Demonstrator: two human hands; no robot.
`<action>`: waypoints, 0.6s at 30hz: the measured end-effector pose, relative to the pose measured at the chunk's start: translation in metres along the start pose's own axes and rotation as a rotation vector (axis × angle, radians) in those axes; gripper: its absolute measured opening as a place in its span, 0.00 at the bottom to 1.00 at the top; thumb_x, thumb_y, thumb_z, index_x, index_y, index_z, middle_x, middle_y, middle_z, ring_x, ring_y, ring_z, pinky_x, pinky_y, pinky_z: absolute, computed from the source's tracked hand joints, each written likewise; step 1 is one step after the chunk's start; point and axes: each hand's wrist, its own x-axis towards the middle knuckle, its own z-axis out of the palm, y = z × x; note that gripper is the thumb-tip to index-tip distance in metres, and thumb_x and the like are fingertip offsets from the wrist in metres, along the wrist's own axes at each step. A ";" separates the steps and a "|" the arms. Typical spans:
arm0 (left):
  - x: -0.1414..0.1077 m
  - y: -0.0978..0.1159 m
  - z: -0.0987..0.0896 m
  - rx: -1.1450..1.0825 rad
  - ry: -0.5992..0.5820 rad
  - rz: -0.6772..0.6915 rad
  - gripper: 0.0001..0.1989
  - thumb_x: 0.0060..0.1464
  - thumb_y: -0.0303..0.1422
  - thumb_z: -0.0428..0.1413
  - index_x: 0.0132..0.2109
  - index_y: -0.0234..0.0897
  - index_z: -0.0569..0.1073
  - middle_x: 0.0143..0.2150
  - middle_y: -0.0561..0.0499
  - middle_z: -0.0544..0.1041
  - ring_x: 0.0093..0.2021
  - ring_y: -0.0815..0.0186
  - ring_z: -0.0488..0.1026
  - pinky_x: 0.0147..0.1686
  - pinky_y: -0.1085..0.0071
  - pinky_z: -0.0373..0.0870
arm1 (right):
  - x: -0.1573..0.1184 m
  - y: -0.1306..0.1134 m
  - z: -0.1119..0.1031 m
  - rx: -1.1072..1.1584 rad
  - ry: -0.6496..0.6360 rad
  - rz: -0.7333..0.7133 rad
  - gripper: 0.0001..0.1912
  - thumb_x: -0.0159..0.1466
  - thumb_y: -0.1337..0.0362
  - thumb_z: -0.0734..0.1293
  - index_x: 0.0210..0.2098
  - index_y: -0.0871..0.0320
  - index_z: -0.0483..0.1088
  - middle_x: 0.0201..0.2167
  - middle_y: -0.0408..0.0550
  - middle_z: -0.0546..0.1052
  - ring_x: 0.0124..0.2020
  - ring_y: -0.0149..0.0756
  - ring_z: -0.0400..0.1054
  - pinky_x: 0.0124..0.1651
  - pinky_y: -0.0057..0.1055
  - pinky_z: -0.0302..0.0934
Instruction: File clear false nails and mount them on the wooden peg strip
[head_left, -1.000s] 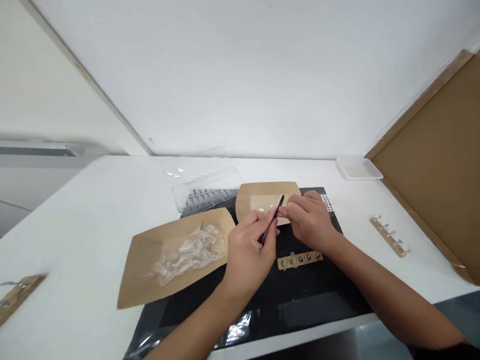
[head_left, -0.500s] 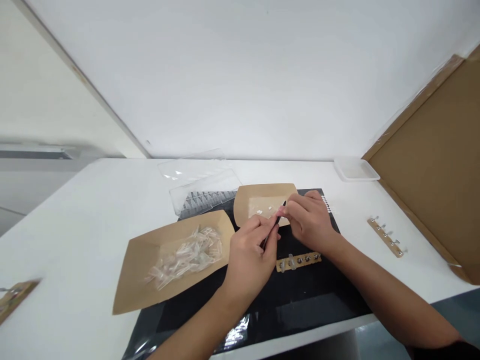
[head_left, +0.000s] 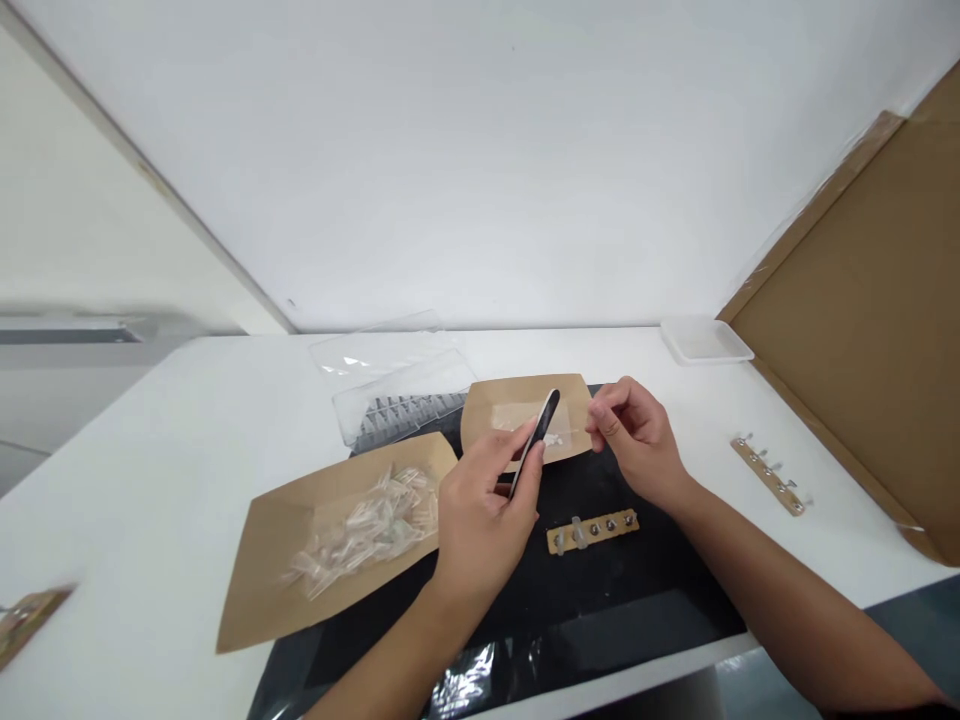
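- The white counter (head_left: 150, 480) carries everything here.
- A glossy black mat (head_left: 615, 610) lies on it.
- The bigger brown tray (head_left: 255, 560), heaped with clear pieces (head_left: 375, 525), overlaps the mat's edge.
- The smaller brown tray (head_left: 525, 388) sits beyond the hands.
- The left hand (head_left: 487, 500) pinches the file between its fingers.
- The right hand (head_left: 634, 435) has its fingertips together; I can't tell whether they hold anything.
- A wooden strip (head_left: 602, 535), with 2 clear pieces at one end, lies on the mat.
- The slim black-and-white file (head_left: 546, 418) tilts up over the smaller tray's near side.

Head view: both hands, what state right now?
Left hand: closed, holding a slim, flat black stick with a white edge.
Right hand: curled, apart from the stick; whether it pinches anything cannot be told.
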 end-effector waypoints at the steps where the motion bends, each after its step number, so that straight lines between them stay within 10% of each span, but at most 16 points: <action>1: 0.000 -0.001 0.000 0.001 -0.008 0.005 0.14 0.68 0.38 0.58 0.56 0.42 0.82 0.40 0.51 0.79 0.30 0.70 0.78 0.22 0.79 0.75 | 0.000 0.002 0.001 0.069 -0.008 0.044 0.13 0.72 0.54 0.70 0.36 0.53 0.67 0.31 0.38 0.73 0.24 0.26 0.65 0.30 0.29 0.60; 18: -0.001 0.000 0.002 0.030 -0.037 0.086 0.13 0.67 0.36 0.58 0.55 0.42 0.82 0.42 0.49 0.80 0.36 0.67 0.79 0.22 0.80 0.75 | 0.000 -0.014 0.008 0.820 -0.228 0.392 0.22 0.71 0.55 0.72 0.32 0.55 0.58 0.29 0.35 0.54 0.23 0.23 0.42 0.31 0.26 0.42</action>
